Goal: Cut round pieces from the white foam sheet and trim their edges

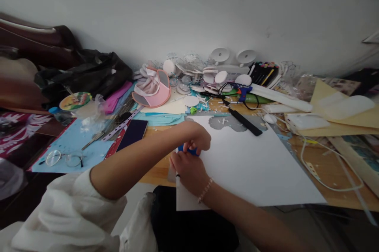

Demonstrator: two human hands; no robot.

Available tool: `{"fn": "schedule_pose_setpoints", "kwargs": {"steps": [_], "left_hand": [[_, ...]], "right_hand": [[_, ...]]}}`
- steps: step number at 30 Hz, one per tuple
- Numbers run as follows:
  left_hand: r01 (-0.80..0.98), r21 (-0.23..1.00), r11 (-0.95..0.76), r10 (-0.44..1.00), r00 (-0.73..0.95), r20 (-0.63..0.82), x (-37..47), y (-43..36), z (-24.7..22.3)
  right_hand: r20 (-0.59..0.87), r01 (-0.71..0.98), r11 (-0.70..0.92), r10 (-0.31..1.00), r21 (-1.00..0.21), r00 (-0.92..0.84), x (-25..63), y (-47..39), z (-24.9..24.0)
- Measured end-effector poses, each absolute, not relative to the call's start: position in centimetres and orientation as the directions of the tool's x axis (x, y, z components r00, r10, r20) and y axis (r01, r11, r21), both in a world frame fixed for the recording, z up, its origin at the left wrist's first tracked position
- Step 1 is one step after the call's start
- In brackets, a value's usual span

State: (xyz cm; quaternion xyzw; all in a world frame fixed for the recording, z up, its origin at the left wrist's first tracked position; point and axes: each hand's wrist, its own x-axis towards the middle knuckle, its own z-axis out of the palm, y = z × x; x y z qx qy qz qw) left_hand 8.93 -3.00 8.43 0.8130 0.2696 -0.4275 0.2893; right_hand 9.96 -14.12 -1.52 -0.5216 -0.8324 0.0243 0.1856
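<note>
Left of centre on a large white sheet (245, 161), my two hands meet around a small blue object (192, 150). My left hand (199, 137) is bent over it from above, its fingers curled against it. From below, my right hand (188, 169), with a beaded bracelet at the wrist, presses its closed fingers on the object's near side. Most of the blue object is hidden by the fingers. The sheet's top edge has a wavy cut-out with grey showing through.
A black-handled tool (245, 122) lies across the sheet's top edge. Behind are a blue glue gun (243, 92), markers (265, 73), a pink visor cap (155, 91) and white discs. Glasses (64, 159) and a dark phone (132, 135) lie left; a white cable (325, 187) loops right.
</note>
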Motion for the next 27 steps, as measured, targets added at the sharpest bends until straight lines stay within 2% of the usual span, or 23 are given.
{"fn": "schedule_pose_setpoints", "kwargs": {"steps": [4, 6, 8, 10, 12, 14, 16, 18, 21, 27], "left_hand": [[0.661, 0.233, -0.714, 0.226, 0.532, -0.816, 8.4, -2.8, 8.4], [0.628, 0.224, -0.745, 0.261, 0.584, -0.769, 7.9, -3.3, 8.3], [0.586, 0.205, -0.784, 0.296, 0.643, -0.706, 7.4, -4.3, 8.3], [0.548, 0.178, -0.817, 0.322, 0.691, -0.648, 6.9, -5.9, 8.4], [0.529, 0.151, -0.835, 0.346, 0.719, -0.603, 6.7, -7.7, 8.4], [0.539, 0.124, -0.833, 0.387, 0.728, -0.565, 6.6, -9.3, 8.3], [0.57, 0.103, -0.815, 0.441, 0.726, -0.527, 6.6, -10.5, 8.0], [0.61, 0.089, -0.787, 0.501, 0.717, -0.484, 6.6, -11.2, 7.4], [0.678, 0.071, -0.731, 0.597, 0.687, -0.414, 6.8, -11.7, 6.3], [0.707, 0.068, -0.703, 0.647, 0.677, -0.349, 7.0, -11.5, 5.2]], "right_hand": [[0.305, 0.765, 0.56, 0.824, -0.317, -0.477, 13.6, -16.3, 1.0], [0.283, 0.647, 0.511, 0.857, -0.566, -0.43, 16.3, -17.4, 2.7], [0.246, 0.562, 0.331, 0.943, -0.758, -0.223, 18.8, -17.7, 4.3], [0.217, 0.409, 0.18, 0.975, -0.895, 0.047, 20.6, -16.8, 5.3], [0.201, 0.234, 0.143, 0.947, -0.962, 0.249, 21.4, -14.7, 5.7], [0.214, 0.185, 0.163, 0.929, -0.969, 0.301, 21.0, -11.8, 5.8], [0.195, 0.214, 0.147, 0.954, -0.966, 0.226, 19.6, -8.9, 5.7], [0.107, 0.386, 0.12, 0.993, -0.915, -0.054, 17.5, -6.4, 5.4], [0.028, 0.487, 0.179, 0.953, -0.855, -0.302, 14.2, -4.1, 4.5], [-0.138, 0.65, 0.303, 0.833, -0.697, -0.536, 10.5, -2.8, 2.9]]}}
